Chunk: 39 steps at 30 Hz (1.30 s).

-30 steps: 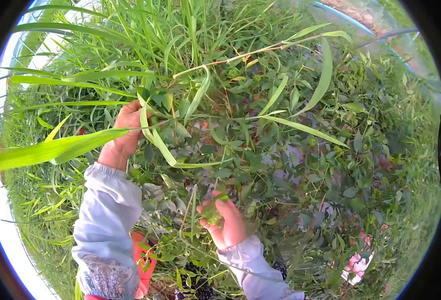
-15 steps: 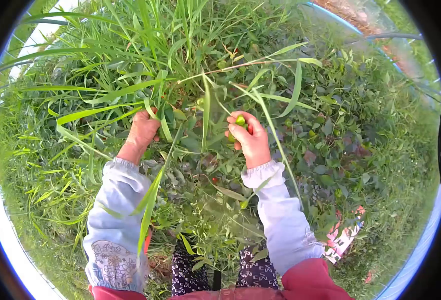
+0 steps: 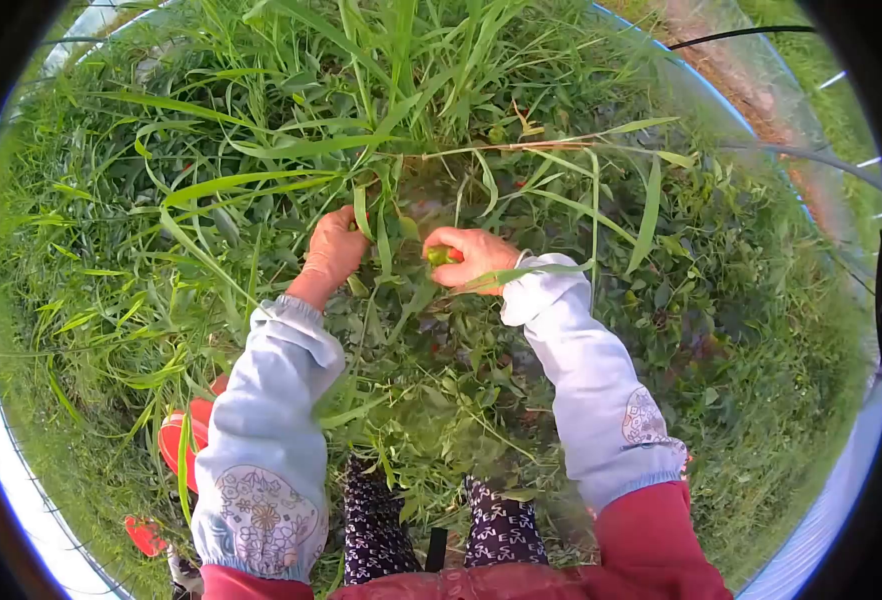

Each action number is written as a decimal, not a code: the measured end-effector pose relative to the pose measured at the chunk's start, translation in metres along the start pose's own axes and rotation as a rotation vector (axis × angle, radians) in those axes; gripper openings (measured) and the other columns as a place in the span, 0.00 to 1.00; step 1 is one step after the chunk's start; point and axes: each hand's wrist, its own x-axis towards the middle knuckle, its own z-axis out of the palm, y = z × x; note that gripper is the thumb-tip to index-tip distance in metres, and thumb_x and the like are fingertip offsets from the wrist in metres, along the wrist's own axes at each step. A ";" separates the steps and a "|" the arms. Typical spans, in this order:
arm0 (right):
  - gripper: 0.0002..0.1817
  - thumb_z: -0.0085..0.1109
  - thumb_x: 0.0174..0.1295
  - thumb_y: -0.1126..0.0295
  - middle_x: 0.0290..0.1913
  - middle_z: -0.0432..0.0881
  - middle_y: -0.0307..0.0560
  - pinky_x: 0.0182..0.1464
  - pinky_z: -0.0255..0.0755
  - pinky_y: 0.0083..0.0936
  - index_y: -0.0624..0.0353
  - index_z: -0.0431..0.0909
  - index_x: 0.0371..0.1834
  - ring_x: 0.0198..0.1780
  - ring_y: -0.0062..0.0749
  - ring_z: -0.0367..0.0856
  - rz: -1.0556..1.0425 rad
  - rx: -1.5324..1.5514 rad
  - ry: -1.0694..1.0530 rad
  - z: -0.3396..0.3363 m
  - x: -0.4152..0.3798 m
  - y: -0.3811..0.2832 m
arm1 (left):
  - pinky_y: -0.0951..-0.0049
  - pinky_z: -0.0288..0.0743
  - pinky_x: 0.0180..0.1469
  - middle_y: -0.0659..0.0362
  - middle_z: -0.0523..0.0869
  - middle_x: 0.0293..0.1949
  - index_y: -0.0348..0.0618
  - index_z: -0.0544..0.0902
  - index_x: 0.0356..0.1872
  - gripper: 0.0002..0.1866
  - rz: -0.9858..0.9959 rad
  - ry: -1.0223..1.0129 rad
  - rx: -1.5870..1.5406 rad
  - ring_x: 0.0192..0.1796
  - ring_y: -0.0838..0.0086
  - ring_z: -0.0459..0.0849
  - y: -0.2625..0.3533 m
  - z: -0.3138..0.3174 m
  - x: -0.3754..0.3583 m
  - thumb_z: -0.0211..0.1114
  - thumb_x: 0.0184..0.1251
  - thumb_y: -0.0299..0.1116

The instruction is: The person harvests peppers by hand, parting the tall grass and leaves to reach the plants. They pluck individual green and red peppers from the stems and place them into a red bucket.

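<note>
My right hand [image 3: 476,262] is closed around several small peppers; a green one [image 3: 439,256] shows between thumb and fingers, with a bit of red beside it. To its left, my left hand [image 3: 337,248] reaches into the leaves, its fingers bent together beside a grass blade [image 3: 361,210]. Whatever those fingertips hold is too hidden to make out. Leafy plants [image 3: 461,350] lie below and around both hands. Light sleeve covers reach up both forearms.
Tall grass [image 3: 401,60] rises beyond my hands, and a long stem [image 3: 521,146] crosses above the right one. Red objects [image 3: 176,445] lie at the lower left. My patterned trouser legs [image 3: 376,525] are at the bottom. A blue-edged plastic sheet [image 3: 731,110] curves along the upper right.
My left hand has moved right, and my right hand has shifted left and turned sideways with the peppers in it. The view has shifted, bringing red objects into sight at the lower left.
</note>
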 end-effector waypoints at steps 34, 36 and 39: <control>0.16 0.57 0.54 0.70 0.26 0.76 0.32 0.19 0.54 0.13 0.54 0.73 0.47 0.23 0.13 0.69 0.415 0.949 0.418 0.074 -0.113 0.021 | 0.76 0.72 0.30 0.62 0.80 0.25 0.38 0.79 0.36 0.09 0.104 0.004 -0.453 0.25 0.77 0.77 0.077 0.125 -0.036 0.62 0.57 0.32; 0.15 0.58 0.54 0.71 0.25 0.76 0.32 0.18 0.54 0.13 0.54 0.74 0.47 0.23 0.13 0.70 0.452 0.955 0.406 0.082 -0.122 0.025 | 0.76 0.72 0.29 0.61 0.81 0.26 0.39 0.78 0.38 0.09 0.067 0.004 -0.694 0.25 0.76 0.77 0.086 0.146 -0.010 0.62 0.57 0.31; 0.14 0.60 0.54 0.74 0.27 0.77 0.37 0.25 0.63 0.13 0.61 0.74 0.44 0.26 0.16 0.73 0.335 1.139 0.401 0.106 -0.128 0.035 | 0.75 0.70 0.26 0.61 0.80 0.27 0.42 0.74 0.40 0.11 -0.036 0.038 -0.927 0.25 0.75 0.77 0.116 0.171 0.016 0.62 0.58 0.29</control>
